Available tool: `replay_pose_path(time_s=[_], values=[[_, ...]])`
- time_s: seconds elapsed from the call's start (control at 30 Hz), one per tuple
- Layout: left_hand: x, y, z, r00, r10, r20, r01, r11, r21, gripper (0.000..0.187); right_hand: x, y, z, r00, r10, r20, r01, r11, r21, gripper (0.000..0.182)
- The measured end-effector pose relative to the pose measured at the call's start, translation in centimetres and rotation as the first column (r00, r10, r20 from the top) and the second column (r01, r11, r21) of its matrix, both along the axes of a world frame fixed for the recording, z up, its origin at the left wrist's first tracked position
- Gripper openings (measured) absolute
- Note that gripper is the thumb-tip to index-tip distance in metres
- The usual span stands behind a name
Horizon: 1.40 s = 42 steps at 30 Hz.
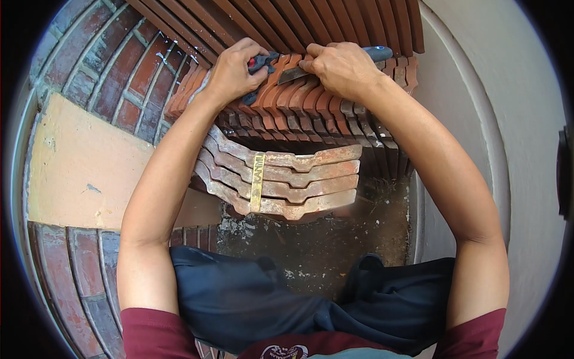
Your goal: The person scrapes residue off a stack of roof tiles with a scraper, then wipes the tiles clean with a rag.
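Note:
My right hand is closed around a bladed hand tool, whose blue-grey handle sticks out to the right. Its flat metal blade points left over the edges of a row of clay roof tiles. Opposite it, my left hand grips a crumpled dark grey cloth-like thing with a red spot, resting on the same tiles. Part of it hangs below my fingers. Nearer to me lies a smaller stack of weathered tiles, with a yellow marked strip across it.
Brown ribbed slats or tiles rise behind my hands. A brick wall with a peach-painted panel stands on the left, and a pale curved wall on the right. The dirty floor shows between my legs.

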<state>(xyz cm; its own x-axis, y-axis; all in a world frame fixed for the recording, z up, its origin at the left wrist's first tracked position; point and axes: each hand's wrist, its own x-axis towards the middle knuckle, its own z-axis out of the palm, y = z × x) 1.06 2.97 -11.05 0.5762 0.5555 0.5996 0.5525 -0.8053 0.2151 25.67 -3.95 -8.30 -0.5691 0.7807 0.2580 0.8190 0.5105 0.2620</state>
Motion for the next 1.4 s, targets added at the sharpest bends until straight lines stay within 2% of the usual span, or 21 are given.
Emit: replay_pose_path(time_s=[0.03, 0.13, 0.23, 0.33, 0.43, 0.47, 0.53, 0.63, 0.67, 0.77, 0.87, 0.97, 1.0, 1.03, 1.07, 1.13, 1.23, 1.3, 1.37, 1.4], values=[[0.2, 0.1, 0.0, 1.0, -0.004, -0.018, 0.004, 1.0, 0.014, 0.028, 0.1, 0.0, -0.1, 1.0, -0.017, -0.016, 0.016, 1.0, -0.008, 0.035], [0.7, -0.4, 0.2, 0.995, 0.038, -0.096, -0.043, 0.998, -0.047, 0.024, 1.0, 0.5, 0.7, 0.994, 0.093, -0.05, -0.101, 0.974, -0.203, 0.023], [1.5, -0.7, 0.0, 0.998, 0.048, 0.033, -0.045, 0.997, -0.068, 0.022, 1.5, -0.6, 1.8, 0.999, 0.001, -0.053, -0.013, 0.975, -0.224, 0.045], [2.5, -0.5, -0.3, 0.995, 0.098, -0.007, -0.098, 0.995, -0.029, 0.019, 2.9, -0.3, 2.1, 0.997, -0.023, -0.074, 0.008, 0.982, -0.19, 0.044], [2.5, -0.2, 0.6, 0.996, -0.059, -0.06, 0.047, 0.982, -0.182, 0.019, 4.2, -0.3, 2.5, 0.983, -0.038, -0.181, 0.013, 0.99, -0.141, 0.036], [2.5, -0.3, 0.9, 0.993, -0.078, -0.09, 0.063, 0.986, -0.157, 0.02, 5.1, 0.6, 1.5, 0.984, 0.011, -0.177, -0.021, 0.998, -0.054, 0.035], [2.4, -1.2, 1.2, 0.98, -0.119, -0.158, 0.101, 0.988, -0.116, 0.022, 5.5, 0.6, 2.1, 0.981, -0.013, -0.195, -0.004, 0.996, -0.085, 0.035], [3.9, -2.4, 1.4, 0.933, 0.105, -0.345, -0.077, 0.993, 0.093, 0.025, 6.5, 1.3, 1.7, 0.973, -0.034, -0.229, 0.009, 0.994, -0.109, 0.033], [4.4, -2.9, 1.5, 0.923, 0.13, -0.362, -0.095, 0.989, 0.112, 0.027, 6.7, 1.6, 1.5, 0.97, -0.048, -0.238, 0.02, 0.993, -0.121, 0.032], [4.6, -3.1, 1.7, 0.915, 0.133, -0.38, -0.102, 0.99, 0.101, 0.026, 6.6, 1.5, 1.8, 0.963, -0.082, -0.257, 0.047, 0.989, -0.139, 0.031], [3.9, -3.4, 3.0, 0.86, 0.088, -0.503, -0.107, 0.994, -0.008, 0.023, 6.5, 1.0, 2.1, 0.969, -0.087, -0.232, 0.056, 0.989, -0.136, 0.028], [2.2, -3.3, 4.3, 0.903, -0.141, -0.406, 0.011, 0.952, -0.307, 0.018, 5.9, -0.9, 2.4, 0.982, -0.045, -0.186, 0.029, 0.995, -0.091, 0.035], [1.5, -3.4, 3.9, 0.929, -0.15, -0.339, 0.031, 0.943, -0.332, 0.015, 5.5, -1.0, 2.0, 0.983, -0.026, -0.18, 0.012, 0.997, -0.079, 0.039], [1.1, -3.4, 3.5, 0.961, -0.1, -0.256, 0.005, 0.937, -0.35, 0.015, 5.1, -1.0, 1.7, 0.985, -0.005, -0.175, -0.007, 0.998, -0.067, 0.043], [0.8, -3.4, 3.2, 0.984, -0.047, -0.172, -0.019, 0.93, -0.367, 0.014, 4.8, -0.9, 1.7, 0.992, -0.041, -0.122, 0.025, 0.992, -0.128, 0.044], [0.3, -2.9, 2.6, 0.995, 0.095, 0.033, -0.073, 0.904, -0.421, 0.015, 4.0, -1.0, 2.1, 0.99, -0.086, -0.111, 0.067, 0.984, -0.163, 0.041], [0.8, -1.7, 2.0, 0.959, 0.162, 0.232, -0.093, 0.955, -0.282, 0.017, 3.1, -0.8, 2.0, 0.991, -0.106, -0.085, 0.09, 0.981, -0.169, 0.036], [1.1, -1.8, 1.4, 0.966, 0.207, 0.156, -0.163, 0.953, -0.254, 0.016, 2.7, -0.7, 1.6, 0.995, -0.072, -0.069, 0.061, 0.986, -0.152, 0.034], [0.7, -0.7, -0.7, 0.995, 0.068, 0.074, -0.066, 0.998, -0.023, 0.014, 2.4, -0.7, 1.1, 0.998, -0.007, -0.055, 0.0, 0.991, -0.137, 0.035], [0.7, -1.3, -0.7, 0.991, 0.1, 0.094, -0.095, 0.994, -0.054, 0.013, 2.1, -0.7, 0.8, 0.997, 0.001, -0.074, -0.011, 0.991, -0.136, 0.035]])
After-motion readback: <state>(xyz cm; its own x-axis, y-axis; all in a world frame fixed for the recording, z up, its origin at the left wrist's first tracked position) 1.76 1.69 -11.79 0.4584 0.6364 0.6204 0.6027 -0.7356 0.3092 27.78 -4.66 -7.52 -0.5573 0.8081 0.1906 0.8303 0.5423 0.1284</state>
